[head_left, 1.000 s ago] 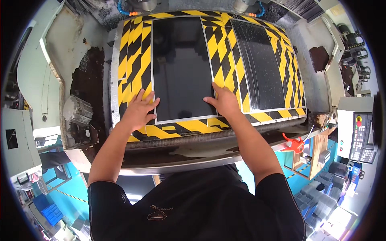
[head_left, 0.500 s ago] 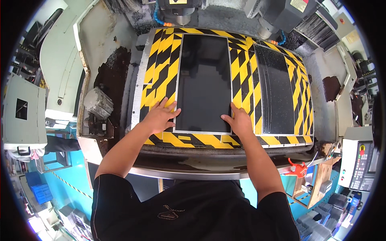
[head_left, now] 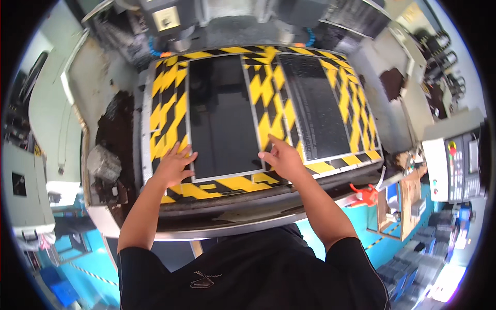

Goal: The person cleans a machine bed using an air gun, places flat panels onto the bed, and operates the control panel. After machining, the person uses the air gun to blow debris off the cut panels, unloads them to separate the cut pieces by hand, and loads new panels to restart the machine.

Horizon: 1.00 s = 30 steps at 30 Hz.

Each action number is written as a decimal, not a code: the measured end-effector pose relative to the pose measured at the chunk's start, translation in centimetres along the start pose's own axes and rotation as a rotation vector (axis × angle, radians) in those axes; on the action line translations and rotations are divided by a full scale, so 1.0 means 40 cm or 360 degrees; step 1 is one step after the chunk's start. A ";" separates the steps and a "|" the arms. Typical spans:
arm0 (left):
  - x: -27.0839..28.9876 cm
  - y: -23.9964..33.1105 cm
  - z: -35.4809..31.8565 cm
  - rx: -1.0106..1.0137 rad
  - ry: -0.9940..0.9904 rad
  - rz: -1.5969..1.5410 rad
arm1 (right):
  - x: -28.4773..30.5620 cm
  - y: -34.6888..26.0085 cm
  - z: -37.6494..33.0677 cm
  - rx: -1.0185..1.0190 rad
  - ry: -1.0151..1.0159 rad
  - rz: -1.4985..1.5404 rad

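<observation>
A glossy black rectangular panel (head_left: 223, 116) lies flat on a machine bed covered in black-and-yellow striped tape (head_left: 168, 116). My left hand (head_left: 174, 168) is open, its fingers spread over the tape and its fingertips at the panel's lower left edge. By the lower right edge is my right hand (head_left: 284, 161), open as well, with thumb and forefinger stretched apart and the other fingers partly hidden. Its thumb tip is at the panel's edge. Farther right, a second black panel (head_left: 318, 106) lies in the bed, with streaks and specks on its surface.
Two machine heads with spindles (head_left: 181, 42) (head_left: 285, 35) hang over the bed's far edge. A metal ledge (head_left: 243, 229) runs between me and the bed. An orange-red spray gun (head_left: 365, 195) is at the front right, near a control panel (head_left: 459, 163). A grey motor-like block (head_left: 103, 163) stands left.
My view has swung right, so the bed and machine heads sit farther left in the picture. Both hands stay at the same panel's edges; the right forefinger now stretches out more apart.
</observation>
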<state>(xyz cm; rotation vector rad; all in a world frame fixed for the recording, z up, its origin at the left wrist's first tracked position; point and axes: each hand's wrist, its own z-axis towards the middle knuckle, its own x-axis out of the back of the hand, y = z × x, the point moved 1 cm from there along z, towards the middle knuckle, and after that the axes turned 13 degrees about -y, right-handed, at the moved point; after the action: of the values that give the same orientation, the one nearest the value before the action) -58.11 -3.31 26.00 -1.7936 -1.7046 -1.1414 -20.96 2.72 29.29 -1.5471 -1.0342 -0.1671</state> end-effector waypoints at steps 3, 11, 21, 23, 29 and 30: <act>-0.005 -0.006 0.002 -0.0068 0.0124 -0.0161 | 0.130 -0.004 -0.158 0.0094 -0.0174 0.0373; -0.050 0.126 -0.013 0.0197 0.0388 -0.0422 | 0.643 0.314 -0.603 0.0393 0.0070 0.1107; -0.130 0.466 0.030 0.0319 0.0355 -0.0291 | 1.069 1.062 -0.590 -0.1046 0.0765 -0.0924; -0.131 0.501 0.053 0.0340 0.0355 -0.0365 | 1.048 1.076 -0.604 -0.0967 0.0790 -0.1028; -0.117 0.551 0.143 0.0566 0.0346 -0.0267 | 0.826 1.078 -0.646 -0.0787 0.1496 -0.1214; -0.119 0.555 0.151 0.0598 0.0356 -0.0138 | 0.799 1.089 -0.649 -0.0881 0.1590 -0.1117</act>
<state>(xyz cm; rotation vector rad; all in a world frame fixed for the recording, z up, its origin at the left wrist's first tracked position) -34.79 -5.27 24.01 -1.3274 -1.7379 -0.9376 38.81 1.20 24.94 -1.2118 -0.6635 -1.6412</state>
